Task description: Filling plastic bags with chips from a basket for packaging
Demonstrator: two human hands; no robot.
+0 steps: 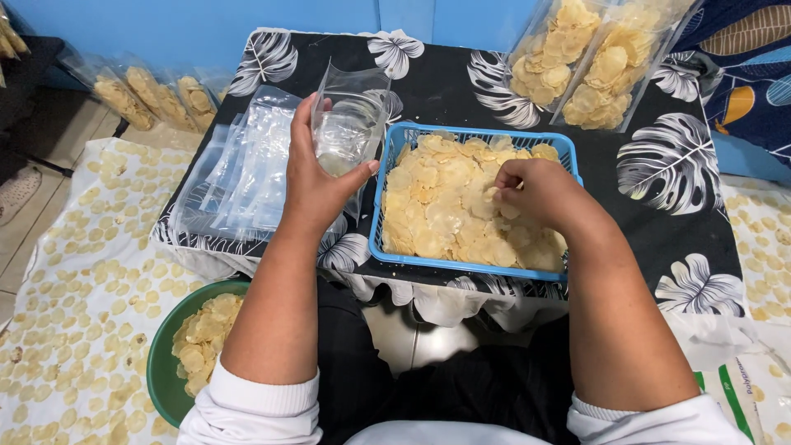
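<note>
Left hand (317, 185) grips a clear plastic pouch (350, 124) upright, fingers wrapped round its lower half, thumb pressed on the near face; mouth of the pouch stands open above the grip. Right hand (535, 191) lies knuckles-up in the blue plastic basket (386, 198), fingertips pinched down into the pale yellow chips (449, 206); whether any chips are actually caught in the pinch I cannot tell. Basket sits just to the right of the pouch grip, nearly touching it. A stack of empty clear pouches (247, 165) lies to the left of that grip on the leaf-print tablecloth (676, 165). Filled chip bags (581, 62) lean beyond the basket.

Judgement: chips look thin and brittle, so a loose, shallow scoop suits better than a hard pinch; keeping the pouch mouth wide and close over the basket rim would catch strays.
</note>
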